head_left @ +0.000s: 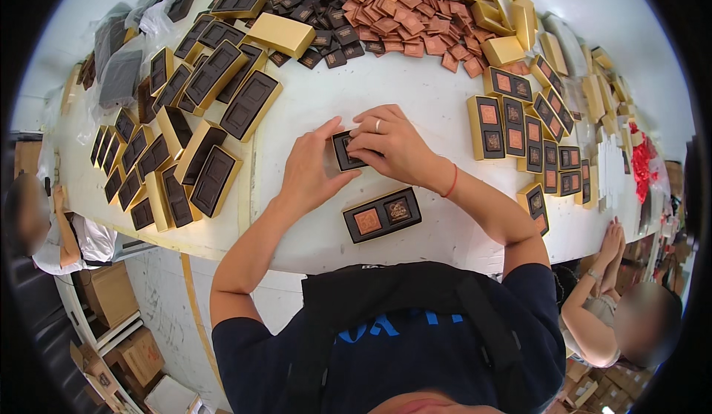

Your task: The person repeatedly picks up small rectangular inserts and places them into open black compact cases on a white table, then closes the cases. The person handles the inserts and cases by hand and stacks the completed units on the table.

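Between my hands, on the white table (297, 254), lies a small gift box (342, 144) with a black insert, mostly covered by my fingers. My left hand (310, 163) curves around its left side, index finger and thumb near its two ends. Over the box, my right hand (393, 146) has its fingers bent together down into the insert; what they pinch, if anything, is hidden. Nearer to me sits a gold-sided box (383, 225) holding one copper square (367, 221) and one dark square (397, 209) side by side.
Gold boxes with bare black inserts (252, 105) crowd the left. At the far side are piles of dark squares (319, 14) and copper squares (404, 17). Filled boxes (513, 125) and gold box parts (512, 14) stand right. A person (67, 229) is left, another (593, 318) right.
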The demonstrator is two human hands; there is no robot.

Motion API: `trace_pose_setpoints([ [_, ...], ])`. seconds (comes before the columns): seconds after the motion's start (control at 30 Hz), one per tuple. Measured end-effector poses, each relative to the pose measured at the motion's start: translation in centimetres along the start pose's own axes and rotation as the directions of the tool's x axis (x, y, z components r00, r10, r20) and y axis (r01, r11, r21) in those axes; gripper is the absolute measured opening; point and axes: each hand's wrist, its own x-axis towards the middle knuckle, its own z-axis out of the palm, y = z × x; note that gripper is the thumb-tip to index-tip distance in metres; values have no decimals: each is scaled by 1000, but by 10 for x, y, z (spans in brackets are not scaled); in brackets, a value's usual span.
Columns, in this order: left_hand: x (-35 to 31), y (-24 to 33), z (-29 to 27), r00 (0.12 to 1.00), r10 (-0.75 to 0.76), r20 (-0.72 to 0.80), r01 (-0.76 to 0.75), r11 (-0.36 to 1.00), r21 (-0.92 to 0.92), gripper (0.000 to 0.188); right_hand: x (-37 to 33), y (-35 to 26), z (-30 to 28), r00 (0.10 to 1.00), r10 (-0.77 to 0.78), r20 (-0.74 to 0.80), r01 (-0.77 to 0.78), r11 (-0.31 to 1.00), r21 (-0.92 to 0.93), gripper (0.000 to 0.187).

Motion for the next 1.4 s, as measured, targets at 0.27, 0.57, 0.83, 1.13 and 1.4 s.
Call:
trace_pose_setpoints([
  [0.27, -2, -2, 4, 968, 249, -24, -243, 959, 149, 59, -24, 13, -32, 999, -22, 35, 22, 1000, -1, 12],
  [0.57, 0, 3, 1, 972, 236, 3, -234, 963, 132, 56, 23, 149, -46, 883, 291, -367, -457, 711, -534, 34],
  [0.83, -3, -1, -1, 975, 223, 12, -223, 970, 99, 58, 13, 127, -99, 734, 679, -7, -678, 734, 46, 27],
  [1.13, -1, -1, -1, 977, 213, 21, -214, 974, 70, 58, -15, 57, -94, 646, 738, 197, -568, 291, 770, 31],
  [1.4, -1, 0, -2, 977, 211, 22, -212, 975, 62, 57, -21, 20, -57, 771, 604, 202, -506, 387, 771, 26],
])
